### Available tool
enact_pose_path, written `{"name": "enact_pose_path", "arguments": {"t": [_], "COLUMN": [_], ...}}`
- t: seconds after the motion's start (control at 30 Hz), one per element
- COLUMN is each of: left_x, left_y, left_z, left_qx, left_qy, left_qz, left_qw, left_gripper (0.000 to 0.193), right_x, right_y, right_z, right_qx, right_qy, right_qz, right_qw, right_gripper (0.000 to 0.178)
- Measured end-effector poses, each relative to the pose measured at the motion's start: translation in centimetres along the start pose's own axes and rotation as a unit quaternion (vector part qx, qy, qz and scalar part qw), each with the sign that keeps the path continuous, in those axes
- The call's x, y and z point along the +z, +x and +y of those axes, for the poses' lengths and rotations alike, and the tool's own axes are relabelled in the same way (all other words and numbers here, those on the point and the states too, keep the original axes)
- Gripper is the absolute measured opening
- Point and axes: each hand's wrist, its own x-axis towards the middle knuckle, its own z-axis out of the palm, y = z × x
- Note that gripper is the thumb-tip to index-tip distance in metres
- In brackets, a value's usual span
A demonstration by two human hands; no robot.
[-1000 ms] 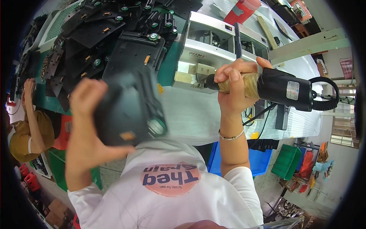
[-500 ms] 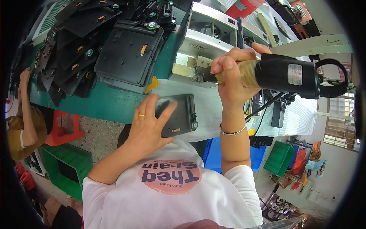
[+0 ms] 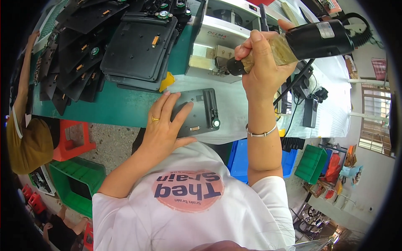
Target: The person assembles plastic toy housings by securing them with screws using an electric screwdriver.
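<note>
Now lying flat on the green desk (image 3: 121, 109), no longer lifted as a second ago: dark grey plate (image 3: 197, 112), being pressed down under spread left hand (image 3: 161, 127). Right hand (image 3: 261, 67) staying clamped on black power screwdriver (image 3: 310, 42) (raised, tip well above plate).

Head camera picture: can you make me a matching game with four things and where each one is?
Things:
1. electric screwdriver
2. dark grey plate
3. stack of black panels
4. red stool

Places:
A. on the floor beside the bench
B. piled on the green bench top
C. under the left hand, at the bench edge
D. held up in the right hand

Pairs: 1-D, 2-C, 3-B, 4-A
</note>
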Motion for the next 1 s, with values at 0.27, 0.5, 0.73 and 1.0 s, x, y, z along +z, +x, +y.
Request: {"name": "enact_pose_path", "arguments": {"t": [0.27, 0.5, 0.73, 1.0], "left_x": [1.6, 3.8, 4.3, 4.4], "left_y": [0.4, 1.0, 0.9, 0.9], "left_z": [0.9, 1.4, 0.9, 0.9], "left_qx": [0.141, 0.18, 0.18, 0.169], "left_qy": [-0.028, 0.004, 0.054, 0.049], "left_qz": [0.093, 0.112, 0.107, 0.112], "left_qw": [0.985, 0.977, 0.976, 0.978], "left_gripper": [0.053, 0.042, 0.04, 0.039], "right_x": [-2.4, -3.1, -3.0, -3.0], "right_y": [-5.6, -8.5, -9.4, -9.6], "right_z": [-2.9, -2.9, -3.1, -2.4], "right_qx": [0.027, 0.045, 0.046, 0.05], "right_qy": [-0.018, -0.001, 0.064, 0.058], "right_qz": [-0.057, -0.005, 0.005, -0.006], "right_qw": [0.998, 0.999, 0.997, 0.997], "right_gripper": [0.054, 0.054, 0.058, 0.057]}}
